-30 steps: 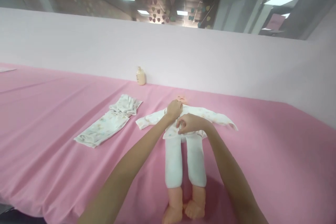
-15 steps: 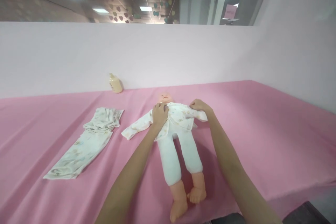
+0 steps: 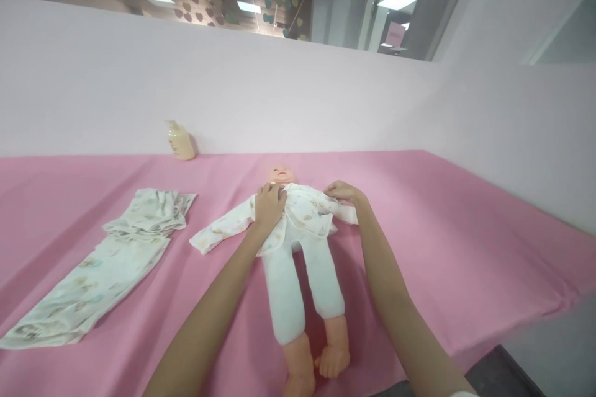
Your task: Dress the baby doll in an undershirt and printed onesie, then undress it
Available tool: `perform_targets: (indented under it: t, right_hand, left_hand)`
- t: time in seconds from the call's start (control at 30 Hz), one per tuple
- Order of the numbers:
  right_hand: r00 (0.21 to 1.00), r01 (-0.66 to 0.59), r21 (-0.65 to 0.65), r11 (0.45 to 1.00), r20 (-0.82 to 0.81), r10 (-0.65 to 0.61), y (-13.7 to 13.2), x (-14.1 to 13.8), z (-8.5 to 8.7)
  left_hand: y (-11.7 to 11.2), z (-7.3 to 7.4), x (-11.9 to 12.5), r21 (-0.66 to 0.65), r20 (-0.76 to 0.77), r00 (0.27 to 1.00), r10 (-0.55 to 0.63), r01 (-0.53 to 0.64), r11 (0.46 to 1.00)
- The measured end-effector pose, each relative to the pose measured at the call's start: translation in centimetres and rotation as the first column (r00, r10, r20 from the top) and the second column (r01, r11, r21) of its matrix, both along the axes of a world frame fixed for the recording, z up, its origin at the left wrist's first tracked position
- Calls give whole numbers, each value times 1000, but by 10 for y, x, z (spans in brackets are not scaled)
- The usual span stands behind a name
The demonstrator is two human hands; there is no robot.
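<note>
A baby doll (image 3: 302,273) lies on its back on the pink tablecloth (image 3: 465,248), head toward the wall, in a white printed top (image 3: 307,217) and white leggings, bare feet toward me. My left hand (image 3: 269,206) rests flat on the doll's chest, fingers spread, pressing the top. My right hand (image 3: 341,191) is at the doll's far shoulder, fingers pinched on the top's sleeve fabric.
A spread pair of printed baby trousers (image 3: 100,267) lies to the left of the doll. A small cream bottle (image 3: 180,141) stands against the pale partition wall at the back. The table's edge runs close on the right and front.
My right hand left the doll's waist and went to its far shoulder, gathering the sleeve inward. My left hand stayed on the chest. The view swung rightward.
</note>
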State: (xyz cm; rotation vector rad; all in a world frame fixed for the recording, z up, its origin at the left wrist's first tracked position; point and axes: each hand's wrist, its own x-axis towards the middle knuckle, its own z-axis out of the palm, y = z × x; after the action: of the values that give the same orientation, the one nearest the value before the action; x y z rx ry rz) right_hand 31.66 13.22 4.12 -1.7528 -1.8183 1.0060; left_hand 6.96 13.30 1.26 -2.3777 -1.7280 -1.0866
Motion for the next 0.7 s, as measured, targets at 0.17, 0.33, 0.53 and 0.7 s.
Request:
perform_targets:
  t: [0.17,0.33,0.53,0.7]
  right_hand:
    - [978,85,181,980,171,-116,14,-17,-6]
    - [933,143,374,916,258,-251,23,-54,-18]
    - [876,113,437,893,380,-297,10,-71,-40]
    - [865,57,464,884,420,-276,-18,-69,-44]
  left_hand:
    - [2,0,-1,2,-41,998,-44,44,999]
    - [3,2,-1,3,-61,995,-75,76,997]
    - [-5,2,3,42,-86,993,-84,88,995]
    - [-28,-12,-3,24,-82,983,-167,169,985]
